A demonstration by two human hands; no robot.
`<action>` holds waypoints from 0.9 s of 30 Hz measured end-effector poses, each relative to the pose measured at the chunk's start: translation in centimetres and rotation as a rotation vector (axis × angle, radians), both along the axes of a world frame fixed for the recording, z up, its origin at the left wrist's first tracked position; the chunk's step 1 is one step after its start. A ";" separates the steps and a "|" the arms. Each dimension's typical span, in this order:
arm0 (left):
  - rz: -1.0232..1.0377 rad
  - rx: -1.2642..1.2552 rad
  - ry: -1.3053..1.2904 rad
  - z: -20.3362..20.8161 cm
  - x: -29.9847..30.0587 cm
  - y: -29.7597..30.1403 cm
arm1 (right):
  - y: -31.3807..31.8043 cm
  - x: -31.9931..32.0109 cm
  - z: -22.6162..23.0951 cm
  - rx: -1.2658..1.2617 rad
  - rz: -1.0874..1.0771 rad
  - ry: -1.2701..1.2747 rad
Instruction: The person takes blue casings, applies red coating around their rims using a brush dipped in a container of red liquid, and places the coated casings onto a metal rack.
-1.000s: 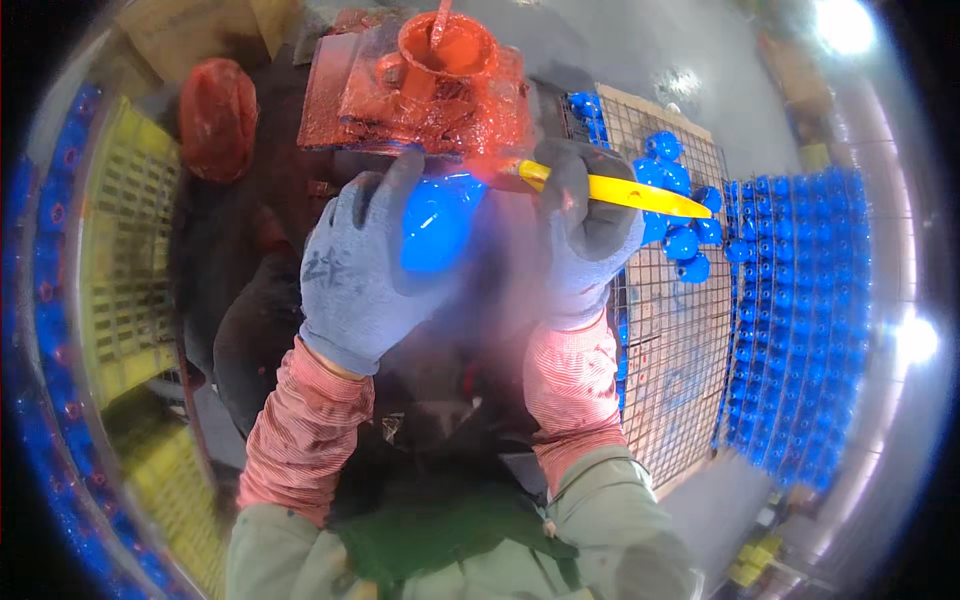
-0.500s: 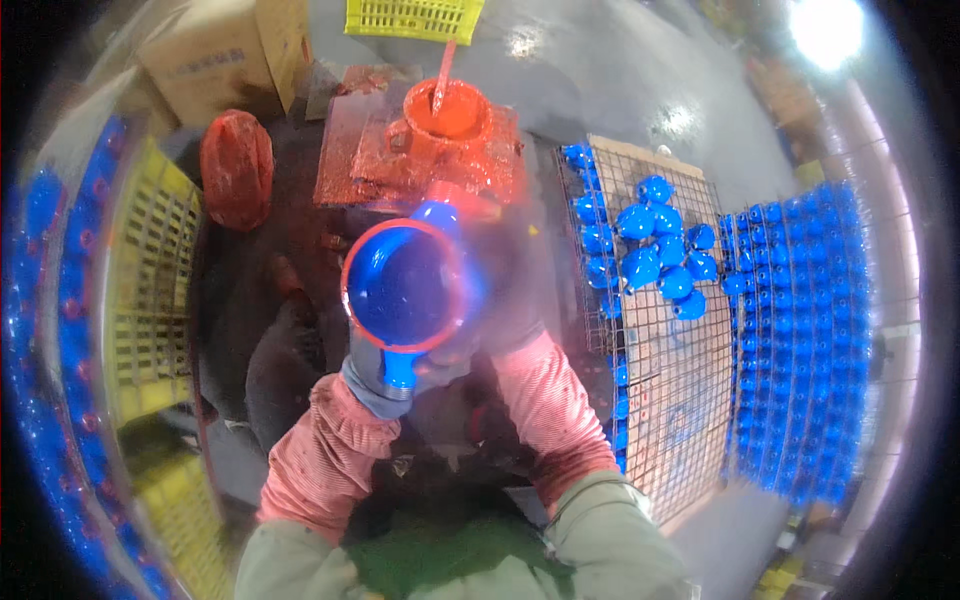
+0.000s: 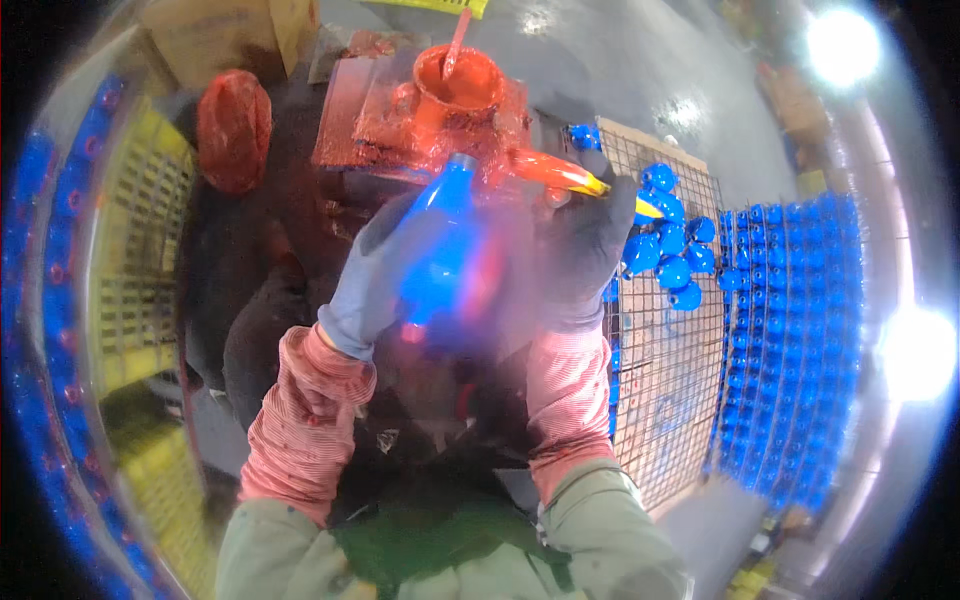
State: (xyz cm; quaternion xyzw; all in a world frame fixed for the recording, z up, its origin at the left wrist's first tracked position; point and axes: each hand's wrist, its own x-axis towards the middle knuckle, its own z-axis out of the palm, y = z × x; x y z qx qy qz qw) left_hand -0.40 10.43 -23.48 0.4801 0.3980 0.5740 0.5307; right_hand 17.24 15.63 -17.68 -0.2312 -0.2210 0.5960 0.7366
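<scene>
"Head view. Hands first: how many, doing what?"

"Two, in grey-blue knit gloves. Left hand [image 3: 362, 285] closed on one glossy blue, narrow-necked piece [image 3: 435, 265]. Right hand [image 3: 588, 245] clamped round one yellow, tapering tool [image 3: 560, 174], its front length coated red. Hands apart, blue piece between."

"Where exactly is the piece?"

"Centre, just below the mug, tilted, grey-tipped neck up and away from the wearer. Body blurred; cannot tell whether the right glove or the tool touches it."

"And the mug?"

"One, red-coated, with a side handle [image 3: 455, 95]. One red stick [image 3: 457, 45] stands in it. Under it, a stack of flat, red-smeared sheets [image 3: 343, 130]; sheet count unclear. Left of that, one rounded red bundle [image 3: 233, 130]."

"Right side?"

"One wire-grid rack [image 3: 668, 365] over brown board. Loose cluster of round blue pieces [image 3: 671, 238] on it: at least eight, tool overlapping some. Beyond, close rows of blue pieces [image 3: 795, 345], too many to count."

"Left?"

"Two slotted yellow plastic crates [image 3: 140, 250], one nearer the wearer. Outside them, two columns of blue pieces with red spots [image 3: 65, 250]; number indistinct."
</scene>
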 end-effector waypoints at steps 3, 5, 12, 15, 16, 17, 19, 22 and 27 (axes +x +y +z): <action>0.108 -0.069 0.511 3.1 0.2 -0.8 | -0.8 -0.1 0.3 0.026 -0.111 -0.652; 0.197 0.164 1.001 3.8 0.6 -1.3 | -0.9 -0.8 0.2 0.054 -0.209 -0.812; 0.211 0.186 1.164 3.8 1.6 -1.8 | -0.7 0.1 -1.3 0.306 -0.357 -1.229; 0.160 0.086 0.983 3.6 1.1 -1.7 | -1.0 0.1 -0.7 0.352 -0.420 -1.298; 0.122 0.019 0.844 3.5 0.8 -1.6 | -1.3 -0.1 -0.3 0.288 -0.368 -1.184; 0.126 0.020 0.846 3.6 0.6 -1.5 | -1.5 -0.1 -0.1 0.292 -0.366 -1.180; -0.102 -0.302 -0.125 3.7 0.1 -1.2 | -1.5 0.0 0.3 0.300 -0.399 -1.082; -0.192 -0.263 -0.312 3.5 -0.6 -1.1 | -1.1 -0.4 0.5 0.299 -0.412 -0.903; -0.262 -0.132 -0.910 2.5 1.1 -1.9 | 0.1 -0.2 -1.7 0.286 -0.480 -1.139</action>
